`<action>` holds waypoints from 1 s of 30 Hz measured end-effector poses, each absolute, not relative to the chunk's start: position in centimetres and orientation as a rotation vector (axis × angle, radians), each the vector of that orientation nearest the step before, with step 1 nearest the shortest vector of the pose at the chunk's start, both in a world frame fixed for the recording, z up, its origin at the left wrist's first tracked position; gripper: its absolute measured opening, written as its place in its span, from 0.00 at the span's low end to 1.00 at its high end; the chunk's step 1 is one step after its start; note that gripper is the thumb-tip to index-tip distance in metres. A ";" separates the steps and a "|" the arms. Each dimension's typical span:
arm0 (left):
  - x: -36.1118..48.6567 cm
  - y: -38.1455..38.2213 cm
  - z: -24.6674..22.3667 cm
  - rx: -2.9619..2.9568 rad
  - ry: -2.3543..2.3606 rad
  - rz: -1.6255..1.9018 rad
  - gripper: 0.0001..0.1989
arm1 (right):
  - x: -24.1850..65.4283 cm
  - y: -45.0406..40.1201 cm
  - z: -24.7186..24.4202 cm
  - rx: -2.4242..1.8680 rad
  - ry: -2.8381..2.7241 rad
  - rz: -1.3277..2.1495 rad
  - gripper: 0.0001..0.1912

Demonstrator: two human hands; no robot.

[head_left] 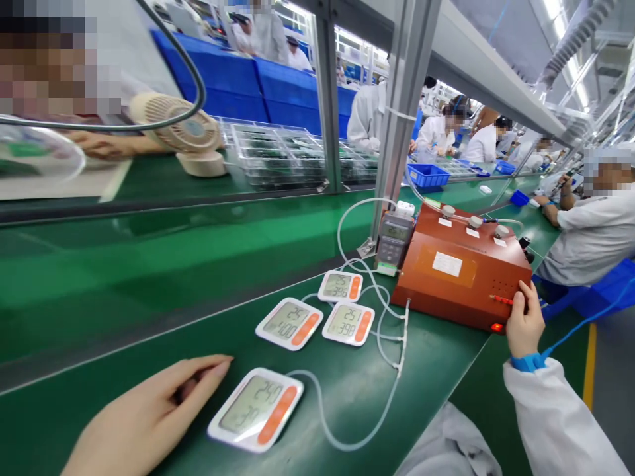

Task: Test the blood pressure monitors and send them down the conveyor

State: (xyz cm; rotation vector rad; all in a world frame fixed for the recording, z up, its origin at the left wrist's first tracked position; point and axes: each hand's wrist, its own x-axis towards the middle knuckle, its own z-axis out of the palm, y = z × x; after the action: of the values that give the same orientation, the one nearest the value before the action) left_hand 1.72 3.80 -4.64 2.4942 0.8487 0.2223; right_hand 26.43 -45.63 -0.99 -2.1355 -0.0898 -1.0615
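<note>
Several white monitors with grey displays and orange button strips lie on the green table; the nearest monitor (255, 410) shows digits and has a clear tube (322, 423) running to a vertical connector line (404, 337). My left hand (153, 410) rests beside that monitor, fingers extended and close together, thumb slightly apart, holding nothing. My right hand (526, 317), with a blue wrist strap (528, 361), touches the right end of an orange-brown metal box (461, 271), near its lit red switch (497, 327). A grey handheld meter (394, 238) leans at the box's left side.
A metal post (401, 112) rises behind the meter. Beyond the table's back edge are a beige fan (181, 129), clear trays (278, 152) and a blue bin (427, 175). A person in white (595, 225) sits at the right; other people work farther back.
</note>
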 end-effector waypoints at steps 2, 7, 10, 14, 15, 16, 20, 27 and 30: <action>2.0 2.9 -3.2 2.425 0.890 0.107 0.26 | 26.5 -45.7 -1.0 -2.148 -0.100 -1.071 0.25; 2.2 1.9 -1.6 2.366 0.885 0.036 0.30 | 26.4 -45.5 -1.0 -2.189 -0.132 -1.101 0.27; 2.0 1.7 -1.7 2.384 0.835 0.073 0.29 | 26.4 -45.5 -0.9 -2.206 -0.147 -1.106 0.28; 1.8 1.5 -2.0 2.400 0.775 0.152 0.27 | 26.5 -46.2 -1.2 -2.263 -0.159 -1.116 0.30; 1.8 1.5 -2.1 2.400 0.762 0.164 0.27 | 26.6 -46.5 -1.3 -2.279 -0.158 -1.108 0.31; 1.8 1.5 -2.1 2.400 0.750 0.175 0.27 | 26.7 -46.8 -1.5 -2.295 -0.161 -1.092 0.32; 1.7 1.4 -2.3 2.401 0.722 0.212 0.26 | 27.3 -47.7 -1.7 -2.336 -0.209 -1.057 0.35; 1.8 1.4 -2.4 2.411 0.703 0.275 0.23 | 27.7 -47.3 -1.7 -2.282 -0.229 -1.115 0.35; 2.0 1.3 -2.2 2.424 0.696 0.283 0.24 | 27.7 -46.9 -1.8 -2.249 -0.228 -1.141 0.33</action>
State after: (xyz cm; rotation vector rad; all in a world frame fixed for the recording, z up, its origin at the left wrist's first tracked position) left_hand 1.96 1.30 -2.24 2.4244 0.6960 0.2833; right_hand 27.73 -46.90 -1.84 -2.2494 -0.2277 -1.1415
